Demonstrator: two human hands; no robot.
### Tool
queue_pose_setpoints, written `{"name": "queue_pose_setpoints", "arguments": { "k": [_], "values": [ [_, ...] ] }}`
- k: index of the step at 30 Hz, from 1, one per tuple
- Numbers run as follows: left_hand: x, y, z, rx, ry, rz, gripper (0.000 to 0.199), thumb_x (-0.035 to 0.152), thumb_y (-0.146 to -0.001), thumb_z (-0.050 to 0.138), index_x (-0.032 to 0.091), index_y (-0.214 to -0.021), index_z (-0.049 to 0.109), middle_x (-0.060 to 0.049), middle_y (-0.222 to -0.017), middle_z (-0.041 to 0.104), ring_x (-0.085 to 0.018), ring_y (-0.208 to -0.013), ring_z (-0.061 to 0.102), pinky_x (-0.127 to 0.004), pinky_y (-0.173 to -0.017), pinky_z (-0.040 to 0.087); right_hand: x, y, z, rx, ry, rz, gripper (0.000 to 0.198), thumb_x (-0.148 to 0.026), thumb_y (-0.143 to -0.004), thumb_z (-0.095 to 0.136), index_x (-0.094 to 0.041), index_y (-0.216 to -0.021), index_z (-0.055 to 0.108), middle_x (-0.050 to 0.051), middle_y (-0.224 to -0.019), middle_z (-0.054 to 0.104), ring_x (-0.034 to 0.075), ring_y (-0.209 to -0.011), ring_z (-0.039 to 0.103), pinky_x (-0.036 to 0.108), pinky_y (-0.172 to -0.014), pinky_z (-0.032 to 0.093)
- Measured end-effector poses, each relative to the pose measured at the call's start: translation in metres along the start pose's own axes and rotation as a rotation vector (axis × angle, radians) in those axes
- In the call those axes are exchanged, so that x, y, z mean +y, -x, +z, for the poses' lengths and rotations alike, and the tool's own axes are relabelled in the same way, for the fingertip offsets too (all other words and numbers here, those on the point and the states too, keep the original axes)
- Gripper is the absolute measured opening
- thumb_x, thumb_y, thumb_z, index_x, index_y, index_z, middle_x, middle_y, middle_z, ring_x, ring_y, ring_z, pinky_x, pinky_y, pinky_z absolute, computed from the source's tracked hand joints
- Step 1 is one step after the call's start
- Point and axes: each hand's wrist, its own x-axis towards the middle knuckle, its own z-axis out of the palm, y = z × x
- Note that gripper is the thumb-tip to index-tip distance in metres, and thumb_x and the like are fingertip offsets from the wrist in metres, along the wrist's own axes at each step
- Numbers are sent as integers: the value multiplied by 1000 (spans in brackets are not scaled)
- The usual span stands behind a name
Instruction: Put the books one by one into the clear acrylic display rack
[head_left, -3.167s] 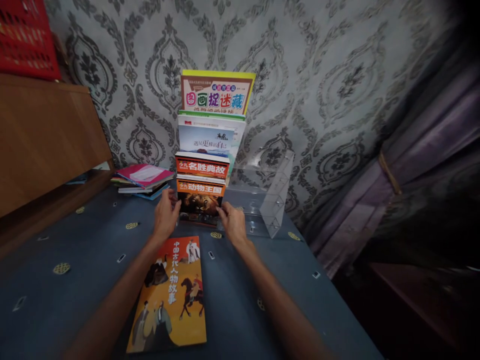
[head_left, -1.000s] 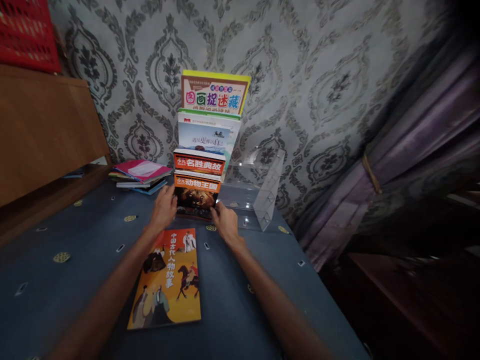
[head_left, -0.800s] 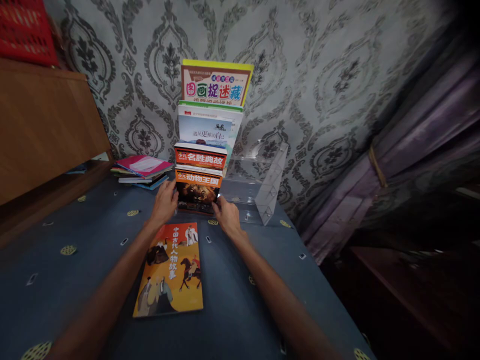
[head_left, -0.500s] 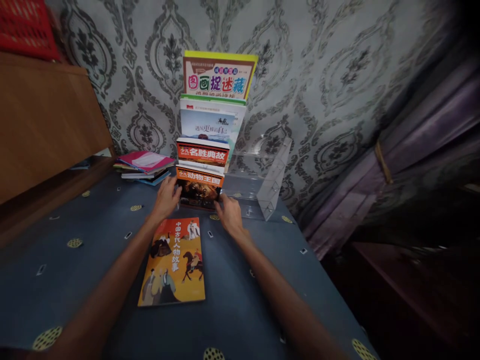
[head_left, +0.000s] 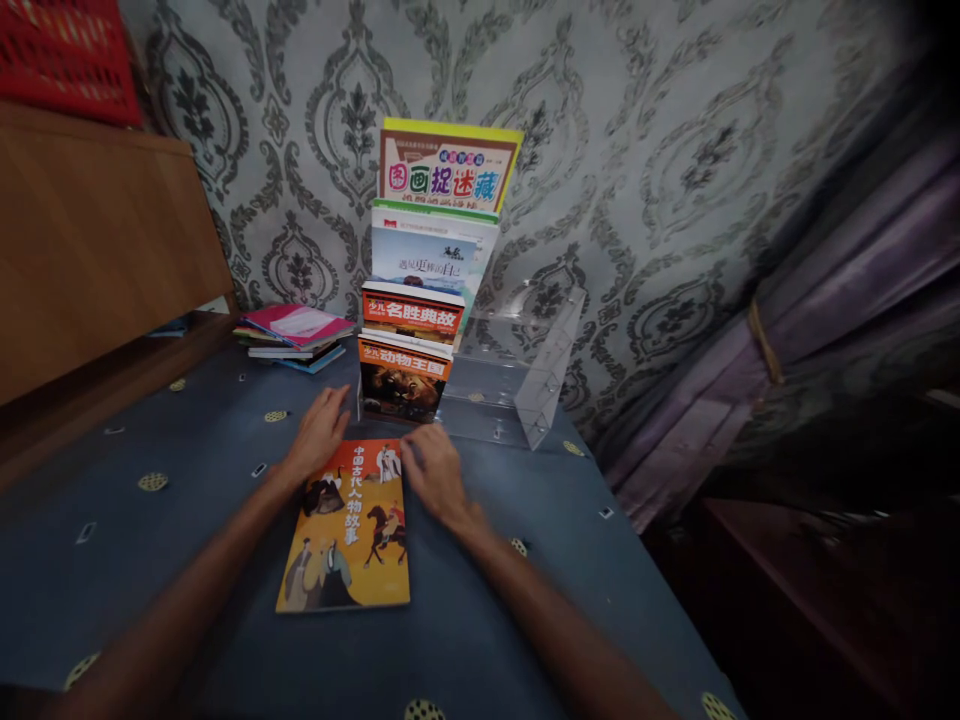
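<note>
An orange-and-yellow book (head_left: 352, 545) with painted figures and a horse lies flat on the blue cloth. My left hand (head_left: 321, 432) is beside its upper left edge, fingers stretched forward and holding nothing. At the upper right corner, my right hand (head_left: 435, 468) has loosely bent fingers, close to or touching the book. Just behind stands a clear tiered book rack (head_left: 551, 375). Its left side carries upright books in steps: a lion-cover book (head_left: 405, 385) in front, a red-titled book (head_left: 414, 315), a pale blue book (head_left: 424, 258) and a yellow-edged book (head_left: 450, 165) at the back.
Left of the rack lies a stack of thin books (head_left: 292, 335) with a pink one on top. A wooden cabinet (head_left: 105, 230) with a red basket (head_left: 71, 60) on it stands at the left. A purple curtain (head_left: 720, 390) hangs beyond the table's right edge.
Both hands have come away from the sides of the lion-cover book and moved back toward me, to the flat orange book. The books in the rack stay in place.
</note>
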Motion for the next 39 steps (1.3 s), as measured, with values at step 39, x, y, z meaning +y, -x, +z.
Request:
{"name": "queue_pose_setpoints", "arguments": {
  "k": [39],
  "values": [
    [-5, 36, -7, -318, -292, -147, 36, 4, -87, 49, 17, -115, 67, -10, -114, 66, -23, -107, 61, -36, -100, 48, 13, 59, 75, -138, 25, -30, 64, -52, -101, 31, -10, -146, 49, 22, -154, 46, 35, -147, 39, 58, -114, 41]
  ]
}}
